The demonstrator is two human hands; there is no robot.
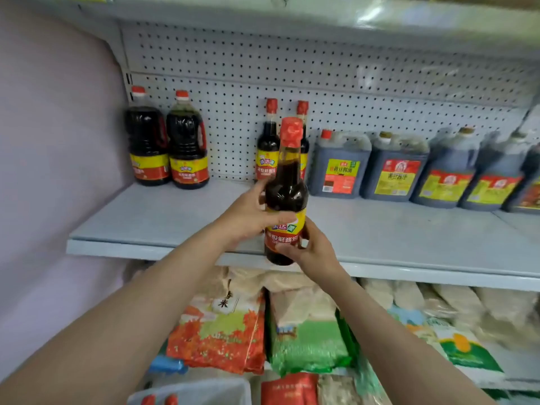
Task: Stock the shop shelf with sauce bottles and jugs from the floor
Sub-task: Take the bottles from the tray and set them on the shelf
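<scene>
Fingers of both hands curl round one soy sauce bottle (285, 194), held upright in front of the shelf (163, 220) edge. Left hand (248, 217) grips its shoulder and label; right hand (312, 249) grips the base. Two matching bottles (268, 141) stand behind it at the pegboard (321, 71). Handled jugs (168, 141) far left; square jugs (409, 168) right.

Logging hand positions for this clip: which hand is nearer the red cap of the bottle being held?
Left. The left hand grips the held bottle around its upper label, below the red cap; the right hand holds its base, farther down.
</scene>
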